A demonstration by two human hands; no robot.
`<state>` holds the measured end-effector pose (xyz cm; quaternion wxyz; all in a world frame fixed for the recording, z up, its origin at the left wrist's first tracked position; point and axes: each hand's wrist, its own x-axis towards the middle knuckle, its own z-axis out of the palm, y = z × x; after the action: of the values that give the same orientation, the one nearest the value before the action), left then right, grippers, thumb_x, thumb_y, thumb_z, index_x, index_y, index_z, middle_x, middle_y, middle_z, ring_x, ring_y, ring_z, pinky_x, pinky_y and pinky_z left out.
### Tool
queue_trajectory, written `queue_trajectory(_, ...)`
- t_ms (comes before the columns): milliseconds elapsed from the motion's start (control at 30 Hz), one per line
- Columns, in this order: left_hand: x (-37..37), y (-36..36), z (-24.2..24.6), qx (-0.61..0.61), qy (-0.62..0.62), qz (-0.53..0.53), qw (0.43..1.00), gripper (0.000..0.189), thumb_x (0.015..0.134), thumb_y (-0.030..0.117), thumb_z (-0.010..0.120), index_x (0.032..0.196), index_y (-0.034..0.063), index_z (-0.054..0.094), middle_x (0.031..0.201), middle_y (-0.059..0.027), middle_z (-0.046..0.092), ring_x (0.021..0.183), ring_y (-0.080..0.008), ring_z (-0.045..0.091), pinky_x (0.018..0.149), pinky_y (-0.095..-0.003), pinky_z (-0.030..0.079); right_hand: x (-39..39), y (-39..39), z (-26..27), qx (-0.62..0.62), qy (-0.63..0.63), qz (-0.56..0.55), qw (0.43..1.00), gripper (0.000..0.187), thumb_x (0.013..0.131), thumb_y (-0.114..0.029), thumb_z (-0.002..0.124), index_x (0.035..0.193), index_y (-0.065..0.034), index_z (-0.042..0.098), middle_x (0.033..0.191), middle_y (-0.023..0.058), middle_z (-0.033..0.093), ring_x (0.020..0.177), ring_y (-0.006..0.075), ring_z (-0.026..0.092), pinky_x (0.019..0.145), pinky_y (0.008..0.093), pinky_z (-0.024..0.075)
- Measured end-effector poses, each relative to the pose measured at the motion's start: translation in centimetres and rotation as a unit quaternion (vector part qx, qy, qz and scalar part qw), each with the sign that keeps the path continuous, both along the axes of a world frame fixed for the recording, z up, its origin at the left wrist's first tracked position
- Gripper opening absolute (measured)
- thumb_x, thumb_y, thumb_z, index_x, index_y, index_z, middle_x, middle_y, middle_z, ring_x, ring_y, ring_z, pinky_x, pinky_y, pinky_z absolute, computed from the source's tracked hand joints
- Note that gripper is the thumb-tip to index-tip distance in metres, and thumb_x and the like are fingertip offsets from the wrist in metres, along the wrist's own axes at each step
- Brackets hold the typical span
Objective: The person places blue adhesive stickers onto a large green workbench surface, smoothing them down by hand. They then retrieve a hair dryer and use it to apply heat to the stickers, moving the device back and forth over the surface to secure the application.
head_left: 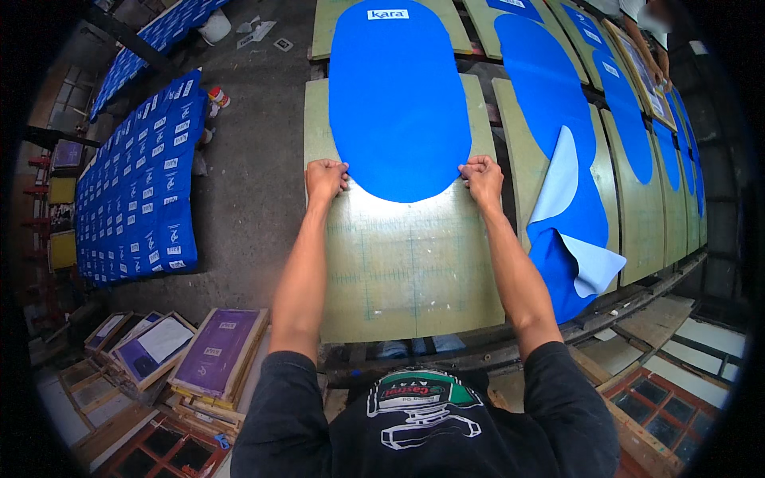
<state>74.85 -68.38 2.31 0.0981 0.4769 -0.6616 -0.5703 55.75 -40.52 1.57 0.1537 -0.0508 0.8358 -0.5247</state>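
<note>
A long blue fabric piece (399,107) with rounded ends lies over two pale green printing boards, a white printed patch near its far end. At its near left edge, my left hand (327,179) pinches the rim between thumb and fingers. My right hand (482,182) pinches the opposite edge at about the same height. Between my hands, the curved near end rests flat against the near board (412,281), which is marked with faint grid lines. Beside my right arm, more blue fabric (562,239) lies partly folded, its light blue underside turned up.
Further right, a person's hands (660,80) are at a framed printing screen (642,71) over other blue pieces. Printed blue fabric (140,191) is spread at left. Purple screen-printing frames (218,352) are stacked at lower left. A white bucket (215,28) stands on the floor.
</note>
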Motion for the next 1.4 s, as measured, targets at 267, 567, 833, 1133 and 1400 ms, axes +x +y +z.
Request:
queue_trajectory(267,2.6,2.2,-0.1,-0.008,-0.006,0.013,1.0,0.013,0.084,0.009,0.073,0.078,-0.0016,0.07,0.065,-0.0068,0.068,0.048,-0.0108,0.062,0.046,-0.0274,0.048,2.2,1.9,-0.3,0.016,0.003,-0.011,1.0,0.019,0.078,-0.002,0.077,0.091,-0.0004,0.063,0.078,0.0056,0.07,0.066,0.0109,0.064,0.055,0.0245,0.0512)
queue_trajectory(567,3.2,2.9,-0.4,-0.01,-0.017,0.035,0.999,0.012,0.083,0.01,0.074,0.08,-0.0011,0.07,0.065,-0.0072,0.068,0.048,-0.011,0.062,0.043,-0.0268,0.048,3.3,2.5,-0.8,-0.013,-0.009,-0.026,1.0,0.023,0.075,-0.004,0.079,0.093,-0.0009,0.065,0.08,0.0076,0.071,0.065,0.0126,0.064,0.054,0.0279,0.051)
queue_trajectory(833,3.4,3.2,-0.5,-0.001,0.032,0.045,0.998,0.014,0.086,0.009,0.071,0.079,-0.0032,0.068,0.064,-0.0076,0.067,0.048,-0.0121,0.062,0.044,-0.0272,0.048,3.1,2.7,-2.1,-0.022,-0.006,-0.039,0.999,0.019,0.078,-0.006,0.077,0.091,-0.0011,0.064,0.079,0.0066,0.07,0.066,0.0118,0.064,0.057,0.0274,0.0518)
queue_trajectory(1133,3.2,3.3,-1.4,-0.016,0.034,0.057,0.998,0.014,0.086,0.008,0.07,0.079,-0.0033,0.067,0.063,-0.0078,0.067,0.048,-0.0122,0.061,0.046,-0.028,0.05,3.2,2.8,-3.0,-0.026,0.021,-0.052,0.998,0.02,0.077,-0.005,0.077,0.091,-0.0007,0.063,0.077,0.0072,0.071,0.066,0.0118,0.064,0.061,0.0268,0.0514)
queue_trajectory(1400,3.5,3.5,-2.3,-0.074,-0.003,0.044,0.996,0.015,0.084,0.014,0.074,0.08,0.0003,0.071,0.066,-0.0069,0.07,0.051,-0.012,0.064,0.052,-0.0284,0.052,3.2,2.9,-2.4,-0.063,0.003,-0.062,0.996,0.021,0.079,-0.001,0.076,0.093,0.0006,0.061,0.077,0.0075,0.069,0.065,0.0127,0.066,0.058,0.0265,0.0565)
